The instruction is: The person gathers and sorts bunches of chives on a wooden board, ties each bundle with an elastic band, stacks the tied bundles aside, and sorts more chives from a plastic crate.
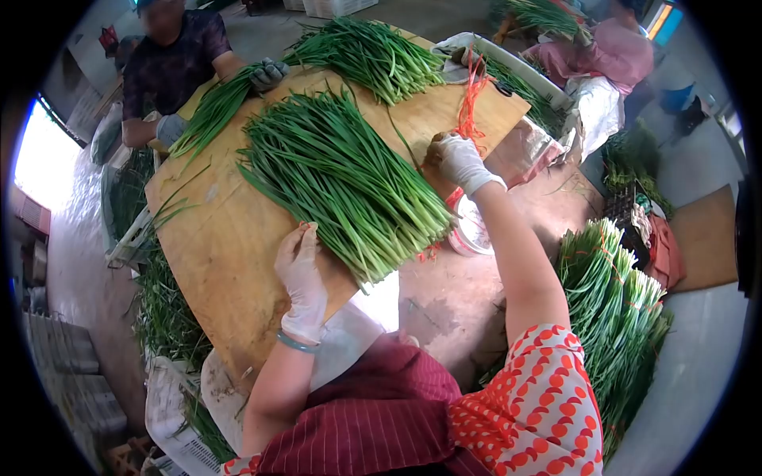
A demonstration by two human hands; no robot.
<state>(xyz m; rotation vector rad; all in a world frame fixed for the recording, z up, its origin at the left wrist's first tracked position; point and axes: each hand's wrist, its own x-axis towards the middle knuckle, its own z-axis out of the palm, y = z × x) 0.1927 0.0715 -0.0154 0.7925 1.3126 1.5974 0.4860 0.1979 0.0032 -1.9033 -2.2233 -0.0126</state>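
Note:
A large bunch of green leafy stalks (341,178) lies on the wooden board (214,262), its pale cut ends toward the lower right. My left hand (302,282), in a whitish glove with bare fingertips, is beside the bunch's lower left edge, thumb and forefinger pinched; anything between them is too small to tell. My right hand (460,163), in a similar glove, is at the board's right side with fingers curled round the orange-red strings (470,107). Its fingertips are partly hidden.
Across the board, a person's gloved hands (270,74) handle a smaller bunch (218,111). Another bunch (369,59) lies at the back. A round white tub (471,230) stands beside the board. Tied bundles (611,309) stand at right; a person in pink (599,51) sits behind.

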